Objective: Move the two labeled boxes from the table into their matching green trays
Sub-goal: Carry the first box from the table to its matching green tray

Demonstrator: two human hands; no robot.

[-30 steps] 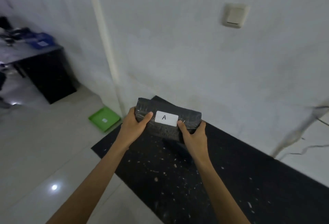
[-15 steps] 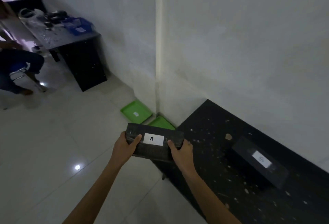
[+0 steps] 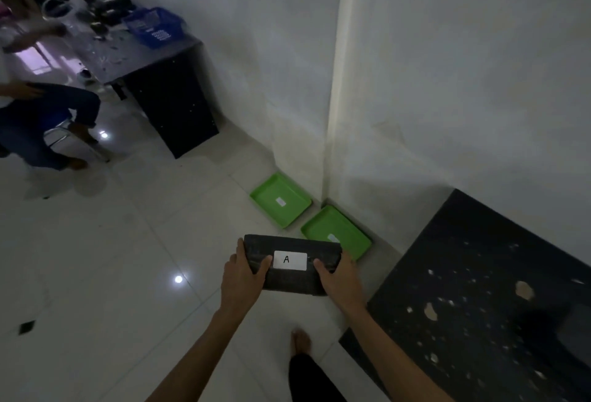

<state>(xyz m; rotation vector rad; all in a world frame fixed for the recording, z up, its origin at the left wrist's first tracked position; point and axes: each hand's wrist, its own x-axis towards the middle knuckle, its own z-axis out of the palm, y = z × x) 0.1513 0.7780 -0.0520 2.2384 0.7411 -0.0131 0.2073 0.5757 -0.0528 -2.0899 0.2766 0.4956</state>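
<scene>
While we are carrying box A (image 3: 289, 265) off the bench (image 3: 479, 273), left hand (image 3: 241, 273) and right hand (image 3: 340, 277) are clamping its ends, keeping the label readable for matching the green trays (image 3: 279, 200).

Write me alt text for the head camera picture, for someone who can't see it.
Two bare hands, left hand and right hand, hold a dark box labeled A above a white tiled floor. Two green trays lie on the floor by the wall corner ahead, and a black speckled table stands at the right.
</scene>
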